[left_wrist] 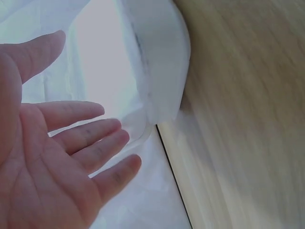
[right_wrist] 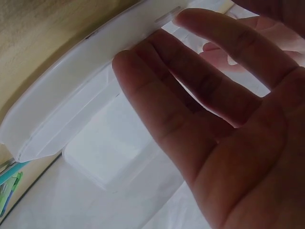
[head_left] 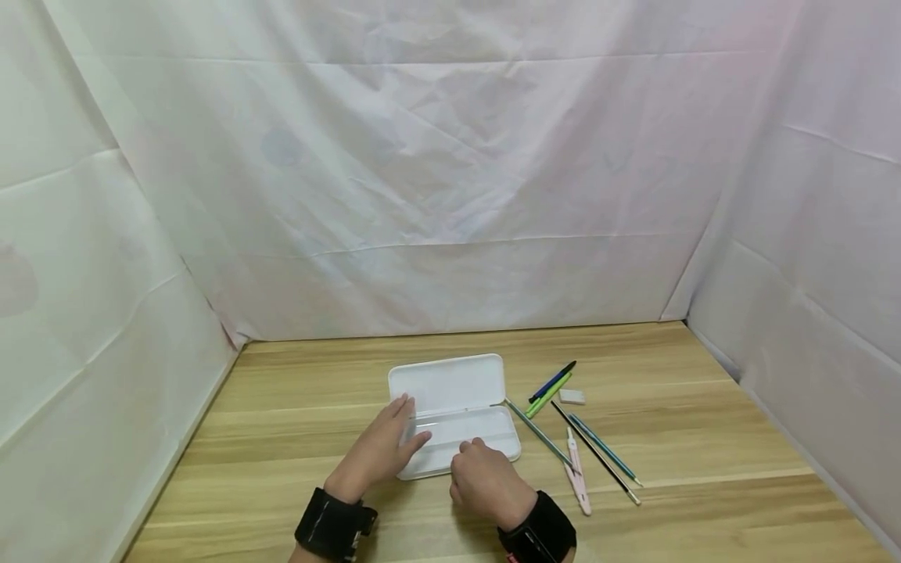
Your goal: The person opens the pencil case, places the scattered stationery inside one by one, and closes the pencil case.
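We see a white case [head_left: 468, 450] lying open on the wooden bench [head_left: 281, 438], its lid [head_left: 450, 383] folded back on the far side. The left hand [head_left: 380, 446] is at the case's left end, fingers extended and thumb spread wide, gripping nothing; we cannot tell whether it touches the case. The right hand [head_left: 487, 478] is at the near edge, its fingers slightly bent and parted, their tips at the rim without a grip that we can see. Each wrist wears a black band [head_left: 540, 528].

Right of the case we find a dark blue pen [head_left: 552, 381] beside a green pen [head_left: 549, 395], with a white eraser [head_left: 572, 396] near them. A greenish pencil [head_left: 540, 433] slants from beside the case to a pink compass [head_left: 580, 491]. Further right lie a black pencil [head_left: 597, 453] and a teal pencil [head_left: 607, 450]. White cloth [head_left: 450, 195] hangs behind the bench.
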Demonstrator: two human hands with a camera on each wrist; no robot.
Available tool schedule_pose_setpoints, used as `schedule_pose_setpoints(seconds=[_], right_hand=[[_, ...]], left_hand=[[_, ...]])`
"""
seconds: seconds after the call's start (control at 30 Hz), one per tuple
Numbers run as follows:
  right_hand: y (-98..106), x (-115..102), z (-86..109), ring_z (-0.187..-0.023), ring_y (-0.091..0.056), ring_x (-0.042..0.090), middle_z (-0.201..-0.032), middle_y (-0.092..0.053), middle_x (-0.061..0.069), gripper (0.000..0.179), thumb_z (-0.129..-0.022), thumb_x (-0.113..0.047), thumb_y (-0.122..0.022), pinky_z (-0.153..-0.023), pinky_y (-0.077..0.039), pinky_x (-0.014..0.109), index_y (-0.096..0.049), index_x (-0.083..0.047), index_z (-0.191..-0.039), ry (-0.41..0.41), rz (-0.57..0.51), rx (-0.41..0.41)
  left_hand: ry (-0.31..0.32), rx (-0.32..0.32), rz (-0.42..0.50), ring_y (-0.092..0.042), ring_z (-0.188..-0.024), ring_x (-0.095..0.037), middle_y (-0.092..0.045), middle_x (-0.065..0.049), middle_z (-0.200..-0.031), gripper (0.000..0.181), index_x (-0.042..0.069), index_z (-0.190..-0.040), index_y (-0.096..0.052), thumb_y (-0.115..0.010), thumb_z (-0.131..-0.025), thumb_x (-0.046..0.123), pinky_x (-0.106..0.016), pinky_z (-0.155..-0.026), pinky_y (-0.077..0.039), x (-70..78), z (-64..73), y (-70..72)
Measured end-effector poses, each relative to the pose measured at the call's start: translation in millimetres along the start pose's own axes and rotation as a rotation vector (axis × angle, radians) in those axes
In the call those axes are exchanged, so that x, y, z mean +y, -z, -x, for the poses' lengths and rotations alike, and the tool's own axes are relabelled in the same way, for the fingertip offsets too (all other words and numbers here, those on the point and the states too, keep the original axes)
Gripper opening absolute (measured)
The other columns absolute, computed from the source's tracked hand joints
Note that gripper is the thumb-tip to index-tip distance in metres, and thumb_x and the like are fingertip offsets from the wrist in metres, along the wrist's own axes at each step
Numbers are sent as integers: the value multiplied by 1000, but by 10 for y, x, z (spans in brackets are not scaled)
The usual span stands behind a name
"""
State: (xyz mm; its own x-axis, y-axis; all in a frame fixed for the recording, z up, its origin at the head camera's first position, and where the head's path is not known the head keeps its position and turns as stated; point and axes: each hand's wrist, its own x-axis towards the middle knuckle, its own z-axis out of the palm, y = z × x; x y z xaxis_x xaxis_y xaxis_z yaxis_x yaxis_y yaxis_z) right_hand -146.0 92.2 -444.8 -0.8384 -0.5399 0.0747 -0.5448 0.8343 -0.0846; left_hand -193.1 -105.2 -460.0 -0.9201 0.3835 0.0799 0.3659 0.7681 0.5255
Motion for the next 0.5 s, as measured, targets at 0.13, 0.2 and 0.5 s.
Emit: schedule_pose_setpoints(seconds=[0.13,0.2,0.5], right_hand=[[-18,10,3,-68,-52,14,-70,-54,0,18,-78,-12,-71,-49,-46,25,-63,-9,-62,-7,3,-1],[-24,20,5,-68,-51,14,-70,-53,-1,19,-78,-12,-71,-50,-46,25,-63,-10,-61,-6,-1,-4],[22,72,4,-71,-52,14,-72,-53,-2,17,-80,-13,-71,-52,-45,24,-64,-13,-64,14,-53,-55]], left_hand=[[-8,37,6,-49,-131,-40,-53,-26,-138,59,-8,-137,-52,-67,-95,30,-53,-108,-44,-13,32,53],[-13,36,-4,-54,-125,-39,-58,-24,-132,55,-7,-132,-57,-72,-92,28,-52,-105,-47,-27,47,81],[-26,-51,19,-57,-120,-40,-61,-23,-127,62,-5,-126,-62,-85,-78,26,-54,-102,-48,-86,111,145]])
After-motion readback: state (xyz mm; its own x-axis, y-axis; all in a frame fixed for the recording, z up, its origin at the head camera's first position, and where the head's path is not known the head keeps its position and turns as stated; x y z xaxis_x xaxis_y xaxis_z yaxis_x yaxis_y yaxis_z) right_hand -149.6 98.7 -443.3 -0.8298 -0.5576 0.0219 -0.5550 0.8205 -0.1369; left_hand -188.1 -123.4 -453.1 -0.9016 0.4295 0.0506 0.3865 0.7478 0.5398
